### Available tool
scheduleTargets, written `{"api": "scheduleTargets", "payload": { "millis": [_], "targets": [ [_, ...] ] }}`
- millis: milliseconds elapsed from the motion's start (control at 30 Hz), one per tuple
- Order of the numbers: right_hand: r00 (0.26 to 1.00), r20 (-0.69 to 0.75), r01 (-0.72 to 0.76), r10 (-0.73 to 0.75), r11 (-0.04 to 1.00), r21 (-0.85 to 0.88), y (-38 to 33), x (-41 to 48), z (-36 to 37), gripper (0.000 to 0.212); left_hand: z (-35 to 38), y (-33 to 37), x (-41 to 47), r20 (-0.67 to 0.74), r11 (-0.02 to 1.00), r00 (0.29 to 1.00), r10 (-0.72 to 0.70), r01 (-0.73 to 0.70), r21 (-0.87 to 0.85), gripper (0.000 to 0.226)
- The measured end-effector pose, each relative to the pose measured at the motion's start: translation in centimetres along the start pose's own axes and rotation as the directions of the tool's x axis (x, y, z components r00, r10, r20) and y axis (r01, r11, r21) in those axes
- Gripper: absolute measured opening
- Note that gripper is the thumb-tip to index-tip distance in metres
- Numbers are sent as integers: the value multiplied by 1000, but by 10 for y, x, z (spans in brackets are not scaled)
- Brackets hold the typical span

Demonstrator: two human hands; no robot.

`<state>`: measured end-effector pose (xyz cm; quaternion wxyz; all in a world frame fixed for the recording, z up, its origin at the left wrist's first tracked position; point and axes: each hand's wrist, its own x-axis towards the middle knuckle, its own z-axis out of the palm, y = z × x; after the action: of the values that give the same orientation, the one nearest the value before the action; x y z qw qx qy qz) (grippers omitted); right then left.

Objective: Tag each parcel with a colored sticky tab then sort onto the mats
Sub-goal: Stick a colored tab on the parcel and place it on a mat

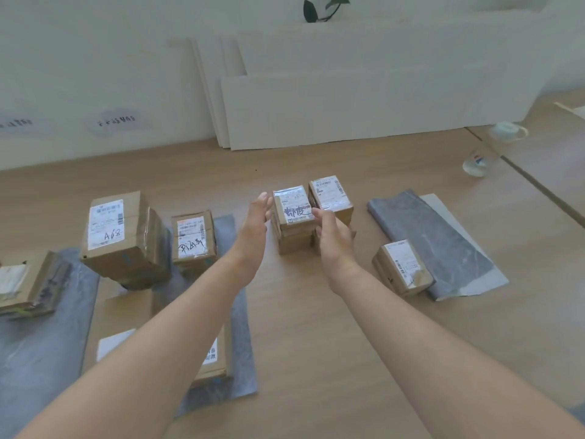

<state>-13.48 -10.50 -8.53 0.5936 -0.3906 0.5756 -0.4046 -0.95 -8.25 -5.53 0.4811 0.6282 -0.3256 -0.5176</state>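
Both bare arms reach forward over the wooden table (310, 327) toward two short stacks of small cardboard parcels standing side by side. The left hand (254, 226) is held upright with its fingers (263, 199) straight and released, palm turned to the handwritten parcel (292, 206), which tops the stack just beyond those fingertips; whether they touch its side cannot be told. The right hand (334, 237) is at the other side of that same stack, its thumb (318, 213) lying against the parcel's near right corner. Its other fingers bend out of sight into the gap between the two stacks, so whether they grasp the parcel cannot be told. Just past the right thumb, the neighbouring parcel (330, 194) tops the second stack, touching the first.

Well to the right of the right hand's fingers lies a grey mat (440, 239) with a single parcel (402, 268) at its near left edge. To the left of the left fingers, a small labelled parcel (193, 239) stands on the middle mat (242, 331), and a larger parcel marked A68 (122, 234) stands beside it. A flat parcel (210, 359) lies on that mat under the left forearm. Farthest left, another parcel (30, 283) sits on a third mat (38, 350). White boards (364, 109) lean against the wall beyond both hands
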Motion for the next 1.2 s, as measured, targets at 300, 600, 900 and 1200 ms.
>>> {"api": "scheduleTargets", "payload": {
  "millis": [300,600,900,1200],
  "targets": [
    [996,46,-71,75,994,-82,16,100,-15,27,31,-36,76,-112,993,986,-121,121,-12,56],
    [985,106,-121,134,985,-123,28,145,-11,52,41,-62,124,-179,972,957,-228,212,-103,46],
    [990,100,-91,98,993,-78,27,131,-9,23,32,-64,113,-196,972,955,-222,203,-116,49],
    [996,79,46,-43,998,-39,2,83,-10,24,17,-37,67,-157,992,982,-108,96,-82,59]
  ]
}}
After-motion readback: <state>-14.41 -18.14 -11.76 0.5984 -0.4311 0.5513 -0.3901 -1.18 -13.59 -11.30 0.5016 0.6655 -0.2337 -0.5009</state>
